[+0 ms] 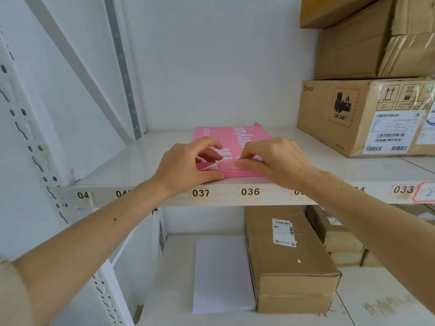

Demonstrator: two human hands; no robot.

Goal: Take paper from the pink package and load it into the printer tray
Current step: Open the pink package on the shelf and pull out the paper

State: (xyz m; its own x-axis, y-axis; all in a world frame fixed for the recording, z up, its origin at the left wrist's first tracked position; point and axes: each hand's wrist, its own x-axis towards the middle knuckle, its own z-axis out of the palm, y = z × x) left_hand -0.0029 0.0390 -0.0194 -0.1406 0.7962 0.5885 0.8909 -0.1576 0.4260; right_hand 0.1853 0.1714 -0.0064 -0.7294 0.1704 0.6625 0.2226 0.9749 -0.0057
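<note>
1. White metal shelving (pixel 141 161) fills our view, with cardboard boxes (pixel 357 118) stacked at the right and numbered labels along the shelf's front edge; no printer is in sight
2. Our pink paper package (pixel 235 137) lies flat on the upper shelf above labels 037 and 036, its near end at the shelf edge and its wrapper already torn at the near left corner, where white shows through
3. We judge the step in hand to be opening the near end: we should keep the pack pressed down, peel the flap along its seam and avoid creasing the sheets beneath
4. Our left hand (pixel 188 165) rests on the near left corner, fingers curled loosely and thumb laid along the front edge, steadying rather than clamping
5. Our right hand (pixel 273 161) has thumb and forefinger closed in a pinch on a small strip of wrapper (pixel 227 165) at the near edge, the other fingers folded
6. Loose white sheets (pixel 221 274) sit on the lower shelf beside a brown box (pixel 289 260)
</note>
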